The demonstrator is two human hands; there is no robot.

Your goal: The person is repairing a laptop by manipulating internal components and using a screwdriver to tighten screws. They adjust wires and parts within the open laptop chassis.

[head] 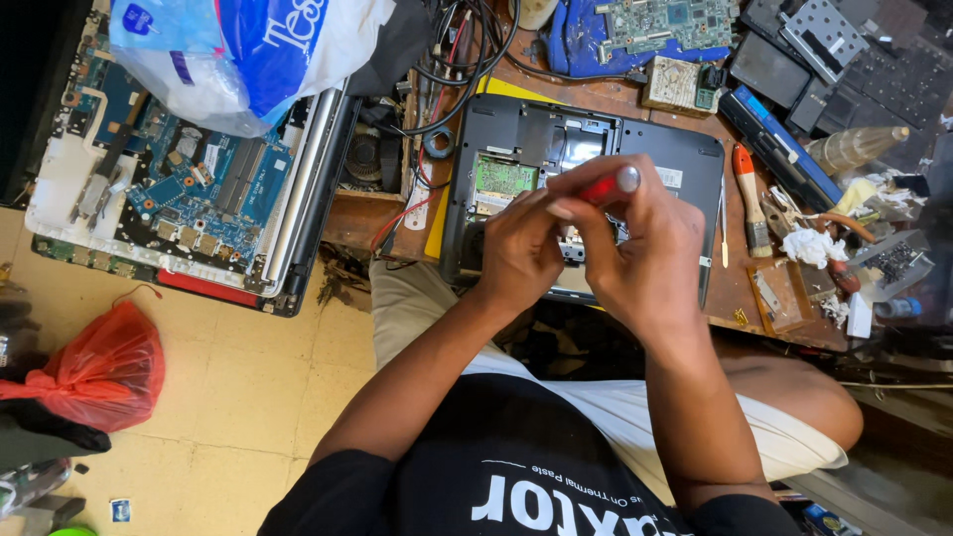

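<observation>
The slim, light, rigid red-handled screwdriver point(608, 186) is pinched closed by the right hand point(645, 258) and steadied by the left hand point(518, 248) over the fragile opened laptop point(655, 149).

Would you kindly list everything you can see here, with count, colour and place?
Laptop base: one, black, underside open, on the bench under the hands.
Screwdriver: one, red handle, held over the laptop base.
Bench: one, brown wood, top right.
Opened laptop: one, blue board showing, on the left.
Plastic bag: one, white and blue, top left.
Red bag: one, on the floor, left.
Circuit board: one, green, top centre.
Brush: one, orange handle, right of the laptop base.
Cables: several, black and red, top centre.
Left hand: one, at the screwdriver shaft.
Right hand: one, gripping the screwdriver handle.
</observation>
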